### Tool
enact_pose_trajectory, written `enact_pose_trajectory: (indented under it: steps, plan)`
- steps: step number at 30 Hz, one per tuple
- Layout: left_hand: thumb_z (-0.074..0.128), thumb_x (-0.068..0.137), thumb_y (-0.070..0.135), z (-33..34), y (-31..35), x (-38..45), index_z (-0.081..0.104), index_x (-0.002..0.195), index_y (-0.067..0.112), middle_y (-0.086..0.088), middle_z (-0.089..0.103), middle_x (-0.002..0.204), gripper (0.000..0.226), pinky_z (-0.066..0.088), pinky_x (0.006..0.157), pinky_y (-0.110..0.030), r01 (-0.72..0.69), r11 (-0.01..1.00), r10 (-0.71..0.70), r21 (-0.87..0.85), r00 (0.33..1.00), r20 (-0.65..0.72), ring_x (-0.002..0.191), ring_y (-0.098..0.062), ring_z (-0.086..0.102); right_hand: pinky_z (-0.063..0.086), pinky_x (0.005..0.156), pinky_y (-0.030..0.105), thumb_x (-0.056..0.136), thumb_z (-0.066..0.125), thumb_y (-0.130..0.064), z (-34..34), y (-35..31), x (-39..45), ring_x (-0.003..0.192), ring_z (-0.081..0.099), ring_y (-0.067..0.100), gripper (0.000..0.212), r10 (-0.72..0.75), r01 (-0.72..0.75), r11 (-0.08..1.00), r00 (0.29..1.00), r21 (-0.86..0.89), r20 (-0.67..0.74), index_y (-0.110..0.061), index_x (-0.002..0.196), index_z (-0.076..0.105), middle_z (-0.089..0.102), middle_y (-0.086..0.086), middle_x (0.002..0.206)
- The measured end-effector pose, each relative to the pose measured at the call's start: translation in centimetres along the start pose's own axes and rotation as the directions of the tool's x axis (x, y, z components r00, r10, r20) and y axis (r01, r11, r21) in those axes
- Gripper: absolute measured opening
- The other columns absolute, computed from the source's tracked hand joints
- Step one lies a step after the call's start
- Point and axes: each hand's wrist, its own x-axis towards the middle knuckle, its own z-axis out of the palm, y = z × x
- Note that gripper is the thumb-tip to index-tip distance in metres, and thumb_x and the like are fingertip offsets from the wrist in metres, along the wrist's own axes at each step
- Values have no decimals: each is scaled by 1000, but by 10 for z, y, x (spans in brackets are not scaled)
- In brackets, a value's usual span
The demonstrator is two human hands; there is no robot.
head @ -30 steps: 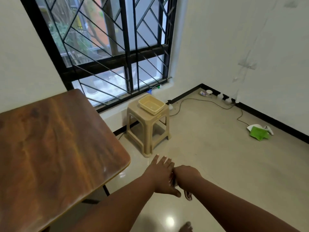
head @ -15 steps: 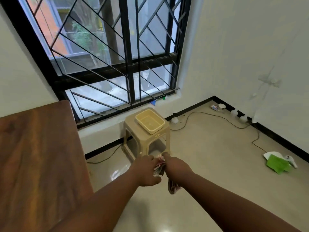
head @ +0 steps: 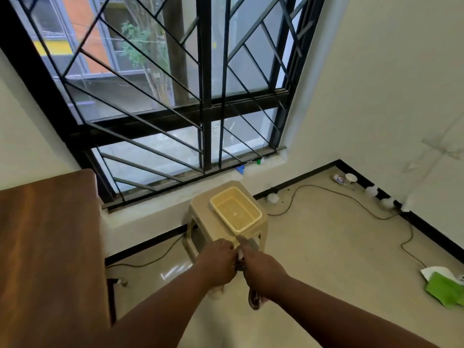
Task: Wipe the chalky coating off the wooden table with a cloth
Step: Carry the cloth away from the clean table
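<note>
Near the bottom middle, both hands, left hand (head: 221, 263) and right hand (head: 263, 270), squeezed the cloth (head: 254, 298) with fingers curled tight. A smooth, flat cloth would best wipe the table (head: 50, 247).

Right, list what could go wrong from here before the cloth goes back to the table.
1. The cloth is bunched between the left hand and right hand, with an end dangling over the floor; it might slip and pick up grit.
2. A cable runs along the floor by the table and the stool, so a step that way could snag it.
</note>
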Motion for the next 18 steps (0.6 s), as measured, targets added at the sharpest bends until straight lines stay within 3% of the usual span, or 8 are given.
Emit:
enact_pose_trajectory:
  steps: [4, 6, 10, 12, 14, 18]
  plan:
    - [54, 83, 46, -21, -33, 36, 65, 99, 22, 0, 62, 102, 31, 42, 84, -34, -55, 998, 55, 11, 998, -12, 98, -19, 55, 36, 83, 38, 86, 48, -10, -3, 4, 33, 100, 58, 26, 80, 29, -48, 991, 989, -128, -144, -24, 151, 2, 57, 6, 123]
    - [53, 84, 45, -32, -46, 56, 63, 99, 22, 1, 62, 103, 29, 41, 86, -34, -106, 993, 108, 43, 993, -40, 100, -19, 54, 32, 83, 41, 84, 46, -15, -1, 10, 46, 99, 59, 25, 72, 77, -102, 987, 978, -124, -194, -22, 146, 10, 60, 2, 117]
    - [52, 83, 39, -50, -73, 98, 60, 105, 20, -1, 57, 114, 31, 36, 87, -33, -165, 981, 175, 102, 980, -95, 111, -19, 47, 29, 79, 40, 85, 42, -30, -2, 36, 77, 94, 58, 24, 30, 147, -180, 972, 968, -151, -205, -26, 115, 44, 61, -4, 98]
    - [51, 84, 43, -57, -87, 116, 60, 110, 20, -1, 54, 122, 36, 37, 88, -34, -148, 980, 162, 132, 982, -100, 117, -19, 43, 32, 80, 39, 88, 38, -47, -8, 50, 96, 94, 57, 22, 29, 202, -229, 966, 959, -123, -196, -28, 104, 53, 60, -4, 97]
    - [50, 85, 45, -58, -103, 138, 59, 116, 20, -2, 50, 129, 41, 37, 90, -36, -113, 979, 125, 168, 990, -68, 122, -20, 40, 37, 78, 36, 87, 40, -49, -15, 66, 120, 92, 56, 22, 32, 212, -220, 975, 958, -26, -193, -26, 103, 55, 60, -2, 97]
    - [47, 89, 44, -52, -128, 174, 56, 121, 18, -4, 51, 129, 42, 41, 92, -38, -95, 946, 97, 311, 995, 9, 122, -22, 41, 46, 62, 27, 85, 55, -29, -29, 90, 156, 79, 55, 15, 16, 177, -85, 923, 960, 374, -216, -21, 98, 58, 58, -2, 89]
